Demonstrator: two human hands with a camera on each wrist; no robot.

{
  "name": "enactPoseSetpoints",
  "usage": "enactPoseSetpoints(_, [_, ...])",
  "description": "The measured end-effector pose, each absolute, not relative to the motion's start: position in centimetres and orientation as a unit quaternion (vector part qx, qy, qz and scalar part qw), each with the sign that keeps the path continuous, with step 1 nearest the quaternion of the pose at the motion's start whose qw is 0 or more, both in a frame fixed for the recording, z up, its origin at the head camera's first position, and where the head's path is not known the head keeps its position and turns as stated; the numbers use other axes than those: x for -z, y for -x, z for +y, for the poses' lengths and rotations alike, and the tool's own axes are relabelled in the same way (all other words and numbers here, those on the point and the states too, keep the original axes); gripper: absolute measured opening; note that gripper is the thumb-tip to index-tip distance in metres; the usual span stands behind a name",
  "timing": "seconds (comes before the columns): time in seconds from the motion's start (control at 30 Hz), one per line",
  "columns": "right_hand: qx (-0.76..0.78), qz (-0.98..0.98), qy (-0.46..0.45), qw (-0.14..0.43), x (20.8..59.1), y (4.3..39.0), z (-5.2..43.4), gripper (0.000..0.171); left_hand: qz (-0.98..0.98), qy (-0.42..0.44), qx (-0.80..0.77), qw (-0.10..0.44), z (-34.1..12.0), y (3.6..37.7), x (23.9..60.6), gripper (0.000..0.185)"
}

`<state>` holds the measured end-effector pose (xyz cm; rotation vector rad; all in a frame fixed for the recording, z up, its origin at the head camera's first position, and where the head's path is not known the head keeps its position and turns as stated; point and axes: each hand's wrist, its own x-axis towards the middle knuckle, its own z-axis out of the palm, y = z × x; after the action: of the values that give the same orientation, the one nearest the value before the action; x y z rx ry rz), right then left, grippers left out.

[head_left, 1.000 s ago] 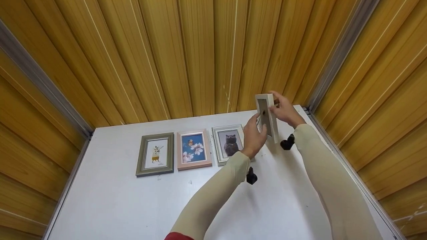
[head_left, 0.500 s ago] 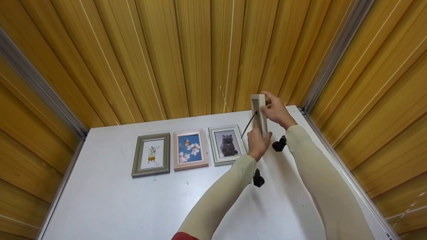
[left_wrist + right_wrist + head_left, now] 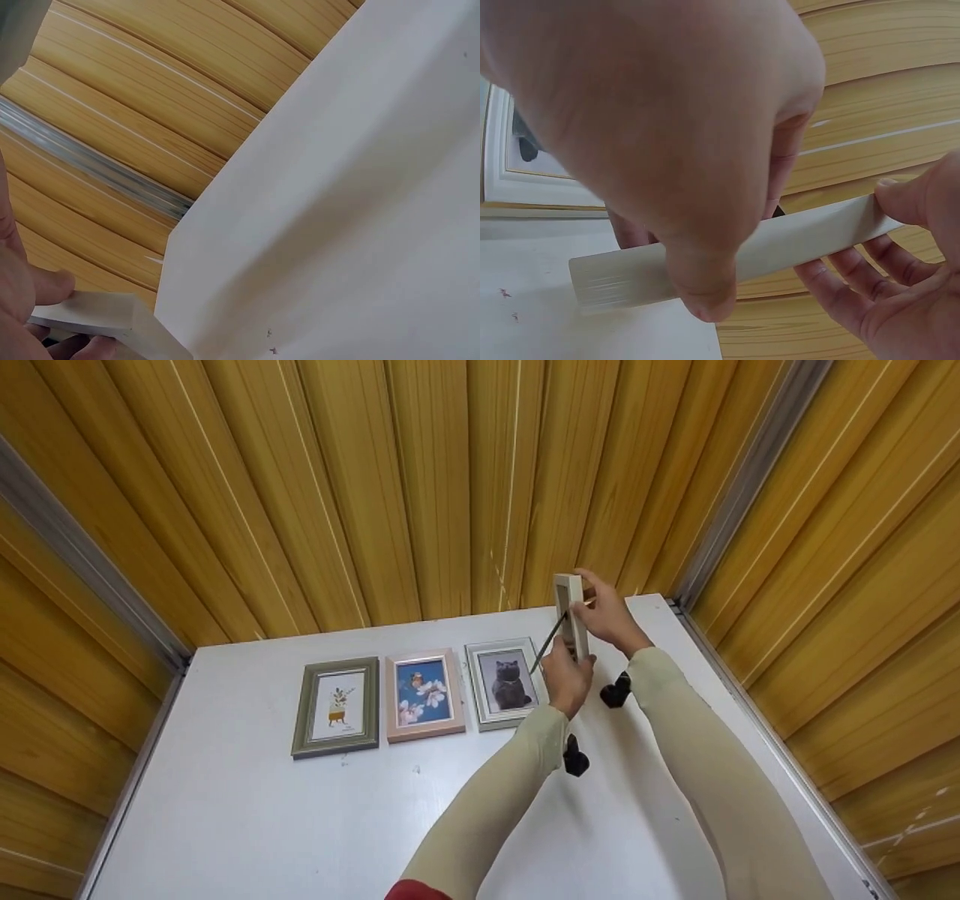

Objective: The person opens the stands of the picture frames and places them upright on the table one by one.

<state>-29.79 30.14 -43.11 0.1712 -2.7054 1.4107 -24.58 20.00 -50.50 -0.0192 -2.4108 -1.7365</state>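
Observation:
I hold a white picture frame (image 3: 570, 611) upright and edge-on above the back right of the white table (image 3: 300, 810). My left hand (image 3: 568, 661) grips its lower end and my right hand (image 3: 592, 606) pinches its upper part. A thin dark stand leg (image 3: 547, 643) sticks out from the frame's back to the left. In the right wrist view the frame's edge (image 3: 810, 236) runs across, with my left hand (image 3: 667, 150) large in front and my right hand's fingers (image 3: 889, 300) curled round it. The left wrist view shows one frame corner (image 3: 105, 315).
Three framed pictures lie flat in a row at the back of the table: a green one (image 3: 335, 706), a pink one (image 3: 424, 695) and a silver one with a cat (image 3: 506, 684). Wooden slat walls (image 3: 450, 472) close in the table on three sides.
The frame has turned from showing its back to edge-on, and the dark stand leg has swung out from it. Both hands shifted slightly left.

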Motion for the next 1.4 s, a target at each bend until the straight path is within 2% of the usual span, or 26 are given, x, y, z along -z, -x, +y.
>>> enactPoseSetpoints(0.17, [-0.456, -0.887, -0.057, 0.046, 43.3, 29.8, 30.1, 0.062, -0.811, 0.019, 0.577, 0.098, 19.8, 24.7, 50.7, 0.027])
enactPoseSetpoints(0.43, [-0.456, -0.886, -0.054, 0.054, 43.5, 29.8, 29.9, 0.062, -0.806, 0.015, 0.585, 0.088, 19.6, 24.8, 50.7, 0.026])
enactPoseSetpoints(0.67, [-0.458, -0.887, -0.047, 0.037, 44.0, 29.8, 29.8, 0.064, -0.806, 0.004, 0.586, 0.080, 19.3, 25.0, 51.1, 0.026])
enactPoseSetpoints(1.03, [-0.470, -0.879, -0.019, 0.083, 45.3, 29.6, 31.8, 0.058, -0.787, 0.005, 0.616, 0.032, 18.3, 25.5, 51.2, 0.030])
enactPoseSetpoints(1.23, [-0.401, -0.913, 0.012, 0.081, 46.3, 29.7, 34.0, 0.054, -0.783, 0.016, 0.621, 0.006, 17.6, 25.9, 50.9, 0.028])
enactPoseSetpoints(1.4, [-0.377, -0.922, 0.019, 0.083, 47.1, 29.3, 35.3, 0.060, -0.784, 0.040, 0.619, -0.017, 17.0, 26.3, 50.9, 0.030])
